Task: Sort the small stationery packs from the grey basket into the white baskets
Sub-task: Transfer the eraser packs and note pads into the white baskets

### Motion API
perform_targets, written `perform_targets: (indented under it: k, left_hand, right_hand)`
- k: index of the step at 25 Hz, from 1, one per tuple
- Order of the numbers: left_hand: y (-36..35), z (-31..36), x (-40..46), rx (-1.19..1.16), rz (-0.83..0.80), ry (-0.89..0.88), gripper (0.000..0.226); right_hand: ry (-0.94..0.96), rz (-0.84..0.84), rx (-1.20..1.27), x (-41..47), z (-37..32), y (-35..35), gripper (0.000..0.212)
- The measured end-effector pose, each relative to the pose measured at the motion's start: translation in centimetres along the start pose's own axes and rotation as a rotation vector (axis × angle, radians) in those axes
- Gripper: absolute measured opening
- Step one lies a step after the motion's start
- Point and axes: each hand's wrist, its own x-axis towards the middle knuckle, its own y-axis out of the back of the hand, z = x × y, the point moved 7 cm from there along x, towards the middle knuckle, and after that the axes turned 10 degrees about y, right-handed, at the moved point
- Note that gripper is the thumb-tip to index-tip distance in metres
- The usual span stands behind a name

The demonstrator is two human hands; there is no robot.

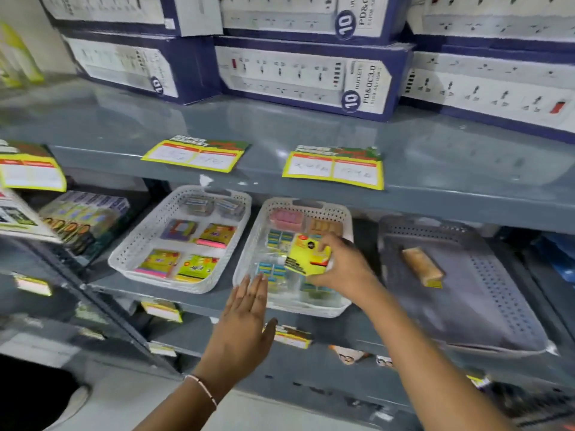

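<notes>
Nearest us, our left hand (pixel 245 309) hovers flat with fingers spread and empty, its tips at the front rim of the middle white basket (pixel 249 262). Just beyond, our right hand (pixel 342 265) pinches a yellow pack (pixel 308 255) by its right end, holding it tilted above that basket's middle, over the blue-labelled packs (pixel 270 272) lying inside. The pack is bright yellow with a dark round mark and dark stripes, its long axis running roughly left to right. We judge it goes down here or leftwards into the far white basket (pixel 140 244). Right of us, the grey basket (pixel 497 275) holds one tan pack (pixel 421 265), nearer our right hand.
</notes>
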Motion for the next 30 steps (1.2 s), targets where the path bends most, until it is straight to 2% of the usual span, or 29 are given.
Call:
perform_targets:
  k: [5,9,11,15,20,24,27,30]
  left_hand:
    - [1.4,-9.7,-0.6,0.096,-0.015,0.119,0.077]
    - [0.6,-15.2,-0.7,0.113,-0.127,0.190,0.077]
    - [0.3,-16.5,-0.5,0.154,-0.166,0.183,0.076]
    - [0.0,-16.9,-0.3,0.188,-0.145,0.095,0.070]
    - [-0.3,-17.1,-0.3,0.203,-0.150,0.052,0.072]
    - [-0.5,-16.9,-0.1,0.221,-0.133,0.029,0.073]
    - [-0.1,-16.4,0.0,0.191,-0.114,0.075,0.078]
    - [0.5,-12.4,0.9,0.097,-0.061,0.036,0.079]
  right_hand:
    - [0.162,-0.146,-0.025,5.3,-10.5,-9.5,0.052]
    - [0.198,-0.221,-0.063,9.7,-15.4,-15.4,0.048]
    - [0.185,-0.290,-0.144,11.2,-16.3,-17.8,0.045]
    - [0.126,-0.416,-0.347,12.7,-16.1,-21.5,0.039]
    - [0.104,-0.477,-0.394,12.8,-16.1,-22.2,0.034]
    - [0.122,-0.462,-0.417,12.7,-16.0,-22.5,0.030]
    - [0.159,-0.427,-0.331,12.2,-16.4,-21.6,0.042]
    - [0.165,-0.207,-0.120,10.5,-14.9,-16.5,0.046]
